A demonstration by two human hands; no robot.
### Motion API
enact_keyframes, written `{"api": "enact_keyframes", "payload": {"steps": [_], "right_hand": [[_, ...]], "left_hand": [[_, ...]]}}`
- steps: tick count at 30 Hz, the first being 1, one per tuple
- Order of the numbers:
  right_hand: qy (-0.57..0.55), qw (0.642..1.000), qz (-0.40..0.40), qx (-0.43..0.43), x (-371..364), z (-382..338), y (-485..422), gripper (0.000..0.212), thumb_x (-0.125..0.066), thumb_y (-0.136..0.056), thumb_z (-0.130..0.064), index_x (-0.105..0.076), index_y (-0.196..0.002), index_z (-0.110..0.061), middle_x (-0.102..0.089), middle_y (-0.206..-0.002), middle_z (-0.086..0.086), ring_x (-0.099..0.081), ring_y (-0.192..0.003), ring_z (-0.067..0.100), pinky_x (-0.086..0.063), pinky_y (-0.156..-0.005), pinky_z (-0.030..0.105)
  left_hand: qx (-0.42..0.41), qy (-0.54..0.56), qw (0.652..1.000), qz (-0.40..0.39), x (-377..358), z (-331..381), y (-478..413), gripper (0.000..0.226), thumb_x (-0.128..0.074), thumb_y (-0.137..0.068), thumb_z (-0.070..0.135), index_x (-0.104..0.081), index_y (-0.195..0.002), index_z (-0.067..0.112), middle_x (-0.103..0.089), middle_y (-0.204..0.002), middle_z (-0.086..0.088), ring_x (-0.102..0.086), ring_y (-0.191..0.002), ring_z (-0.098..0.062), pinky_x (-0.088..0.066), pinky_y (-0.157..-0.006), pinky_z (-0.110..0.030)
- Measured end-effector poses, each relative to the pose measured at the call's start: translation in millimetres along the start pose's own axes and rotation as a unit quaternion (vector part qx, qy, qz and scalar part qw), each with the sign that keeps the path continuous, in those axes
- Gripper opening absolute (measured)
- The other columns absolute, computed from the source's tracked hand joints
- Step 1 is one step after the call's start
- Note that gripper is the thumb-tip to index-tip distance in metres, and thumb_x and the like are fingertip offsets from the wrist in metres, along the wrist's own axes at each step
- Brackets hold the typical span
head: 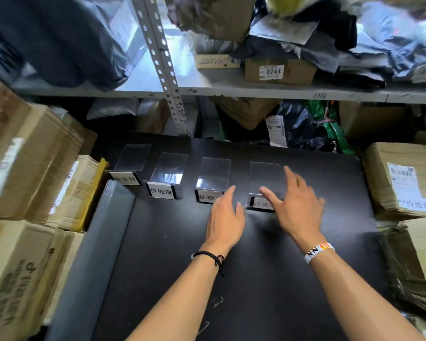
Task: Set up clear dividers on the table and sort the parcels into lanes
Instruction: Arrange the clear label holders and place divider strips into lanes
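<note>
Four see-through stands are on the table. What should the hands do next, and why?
Probably draw the left hand and right hand away from the rightmost stand and reach for a box beside the table. The other three stands already sit in a row with it, and both hands are open, holding nothing.

i see through one wide-angle camera worn on the person's head, looking forward and down across the table (231, 279). it sits close: the left hand (224, 217) and right hand (298, 210) fill mid-frame, the shelf (256, 91) crosses the top, and cartons (35, 156) crowd both sides.
</note>
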State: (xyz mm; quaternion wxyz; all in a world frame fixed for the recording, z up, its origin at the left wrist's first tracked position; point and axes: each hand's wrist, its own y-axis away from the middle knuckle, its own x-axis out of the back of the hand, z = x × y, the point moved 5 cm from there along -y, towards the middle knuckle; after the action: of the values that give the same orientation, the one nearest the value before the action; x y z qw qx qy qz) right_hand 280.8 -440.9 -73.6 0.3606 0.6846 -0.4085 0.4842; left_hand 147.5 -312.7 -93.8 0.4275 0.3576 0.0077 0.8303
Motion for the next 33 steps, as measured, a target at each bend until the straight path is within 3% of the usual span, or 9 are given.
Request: {"api": "enact_keyframes", "payload": {"steps": [2, 6, 9, 14, 18, 21, 24, 30, 33], "right_hand": [[-0.007, 0.998, 0.034, 0.057, 21, -35, -4, 0.082, -0.044, -0.093, -0.077, -0.041, -0.157, -0.026, -0.051, -0.156, 0.004, -0.056, -0.130, 0.035, -0.043, -0.096, 0.051], [-0.035, 0.981, 0.047, 0.183, 45, -133, -10, 0.063, -0.052, -0.098, -0.066, -0.056, -0.147, -0.025, -0.063, -0.142, 0.002, -0.058, -0.123, 0.031, -0.041, -0.094, 0.048], [-0.044, 0.966, 0.027, 0.255, 40, -212, -5, 0.052, -0.058, -0.099, -0.057, -0.060, -0.142, -0.028, -0.067, -0.134, -0.001, -0.057, -0.121, 0.028, -0.042, -0.094, 0.045], [0.009, 0.940, -0.046, 0.337, -16, -321, -1, 0.038, -0.057, -0.102, -0.049, -0.064, -0.135, -0.030, -0.066, -0.131, -0.005, -0.051, -0.124, 0.026, -0.039, -0.096, 0.042], [0.074, 0.940, -0.085, 0.322, -69, -367, -8, 0.031, -0.056, -0.102, -0.032, -0.068, -0.130, -0.029, -0.066, -0.127, -0.004, -0.050, -0.124, 0.026, -0.038, -0.096, 0.041], [0.104, 0.944, -0.098, 0.297, -101, -388, -12, 0.028, -0.055, -0.101, -0.024, -0.072, -0.122, -0.029, -0.068, -0.121, -0.004, -0.050, -0.123, 0.027, -0.037, -0.093, 0.041], [0.126, 0.940, -0.098, 0.301, -124, -405, -13, 0.028, -0.053, -0.100, -0.020, -0.074, -0.116, -0.028, -0.066, -0.118, -0.003, -0.050, -0.122, 0.027, -0.037, -0.093, 0.041], [0.116, 0.940, -0.086, 0.309, -129, -412, -14, 0.028, -0.050, -0.103, -0.021, -0.075, -0.115, -0.027, -0.063, -0.117, -0.004, -0.052, -0.117, 0.027, -0.035, -0.088, 0.040], [0.096, 0.946, -0.063, 0.304, -104, -402, -20, 0.027, -0.051, -0.104, -0.026, -0.074, -0.117, -0.032, -0.061, -0.120, -0.005, -0.051, -0.116, 0.025, -0.035, -0.086, 0.039]], "left_hand": [[-0.051, -0.010, 0.996, 0.068, 47, 14, -2, 0.046, -0.054, -0.106, 0.021, -0.050, -0.152, 0.022, -0.057, -0.147, -0.001, -0.050, -0.136, -0.019, -0.038, -0.112, -0.028], [-0.145, -0.020, 0.971, 0.191, 151, 37, -11, 0.029, -0.061, -0.099, 0.010, -0.069, -0.127, 0.013, -0.070, -0.120, -0.001, -0.062, -0.113, -0.020, -0.050, -0.101, -0.037], [-0.137, -0.076, 0.963, 0.219, 221, 26, -30, 0.024, -0.061, -0.098, 0.014, -0.072, -0.120, 0.016, -0.072, -0.115, -0.003, -0.065, -0.107, -0.021, -0.053, -0.096, -0.038], [0.005, -0.218, 0.966, 0.137, 310, -39, -90, 0.027, -0.061, -0.095, 0.015, -0.079, -0.114, 0.020, -0.075, -0.121, -0.006, -0.067, -0.116, -0.028, -0.053, -0.102, -0.040], [0.064, -0.316, 0.946, 0.025, 328, -96, -124, 0.032, -0.062, -0.093, 0.011, -0.078, -0.118, 0.023, -0.073, -0.128, -0.009, -0.068, -0.120, -0.030, -0.054, -0.104, -0.040], [0.043, -0.413, 0.908, -0.047, 321, -124, -136, 0.034, -0.060, -0.097, 0.014, -0.073, -0.127, 0.022, -0.070, -0.130, -0.011, -0.068, -0.120, -0.034, -0.056, -0.099, -0.042], [0.001, -0.476, 0.876, -0.081, 310, -141, -144, 0.029, -0.056, -0.097, 0.011, -0.071, -0.122, 0.017, -0.070, -0.125, -0.014, -0.068, -0.117, -0.036, -0.057, -0.094, -0.043], [-0.047, -0.526, 0.848, -0.046, 308, -142, -147, 0.029, -0.050, -0.101, 0.007, -0.069, -0.122, 0.014, -0.067, -0.127, -0.012, -0.066, -0.120, -0.036, -0.053, -0.089, -0.042], [-0.089, -0.505, 0.859, -0.009, 323, -127, -142, 0.029, -0.054, -0.100, 0.014, -0.071, -0.122, 0.022, -0.064, -0.125, -0.004, -0.062, -0.121, -0.029, -0.053, -0.087, -0.041]]}}
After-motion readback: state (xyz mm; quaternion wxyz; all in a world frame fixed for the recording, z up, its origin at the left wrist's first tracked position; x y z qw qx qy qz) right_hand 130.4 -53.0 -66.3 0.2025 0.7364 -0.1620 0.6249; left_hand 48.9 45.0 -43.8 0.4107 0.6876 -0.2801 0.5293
